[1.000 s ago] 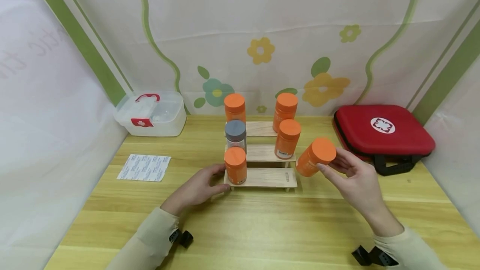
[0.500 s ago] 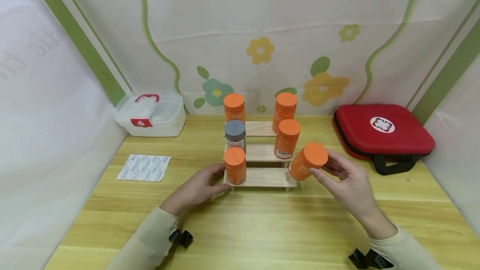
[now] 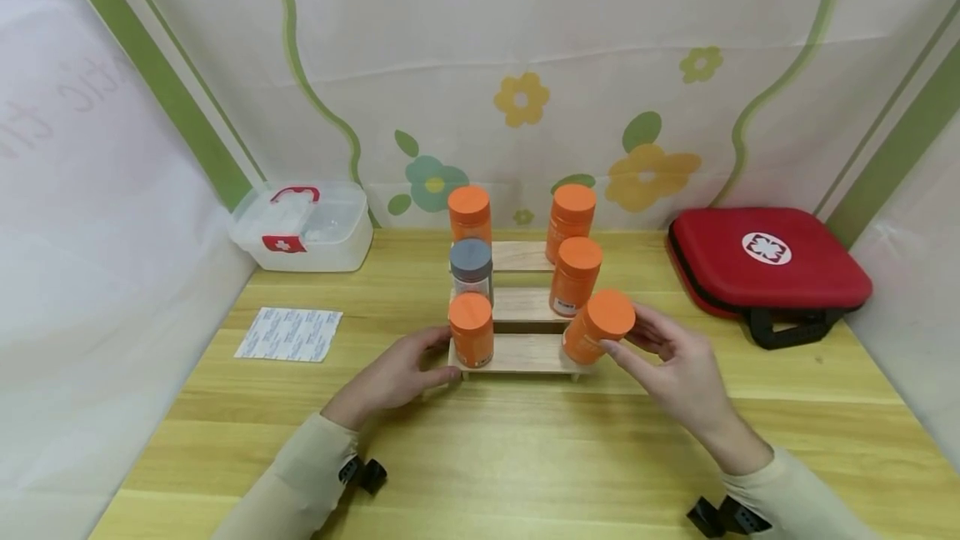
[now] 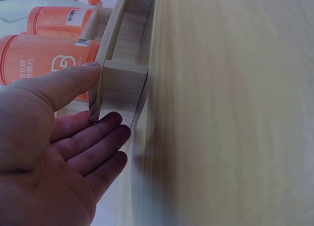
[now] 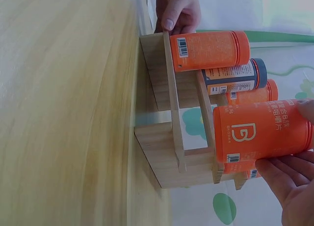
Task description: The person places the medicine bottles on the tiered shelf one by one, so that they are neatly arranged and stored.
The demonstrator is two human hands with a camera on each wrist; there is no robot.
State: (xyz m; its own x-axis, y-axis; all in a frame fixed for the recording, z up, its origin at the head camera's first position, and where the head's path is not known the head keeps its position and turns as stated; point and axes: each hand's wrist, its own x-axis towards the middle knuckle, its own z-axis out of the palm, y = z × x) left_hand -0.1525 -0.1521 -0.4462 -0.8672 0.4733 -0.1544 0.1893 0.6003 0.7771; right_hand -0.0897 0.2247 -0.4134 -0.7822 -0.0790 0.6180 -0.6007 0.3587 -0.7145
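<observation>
My right hand (image 3: 686,369) grips an orange pill bottle (image 3: 592,332) by its cap end, thumb in front and fingers behind. The bottle leans over the right end of the bottom tier; its base appears just off the board in the right wrist view. My left hand (image 3: 397,373) holds the left end of the three-tier wooden rack (image 3: 525,352), thumb at the front corner and fingers along its side. Beside that hand, another orange bottle (image 3: 472,336) stands on the bottom tier. A grey-capped bottle (image 3: 472,265) and an orange bottle (image 3: 575,277) stand on the middle tier.
Two orange bottles, one left (image 3: 470,211) and one right (image 3: 572,219), stand on the top tier. A clear first-aid box (image 3: 322,248) and a white printed sheet (image 3: 291,334) lie left. A red first-aid case (image 3: 765,265) lies right. A patterned cloth wall (image 3: 585,23) rises behind.
My right hand has moved left with the orange bottle, from beside the rack to over the right end of its bottom tier. My left hand stays at the rack's left end.
</observation>
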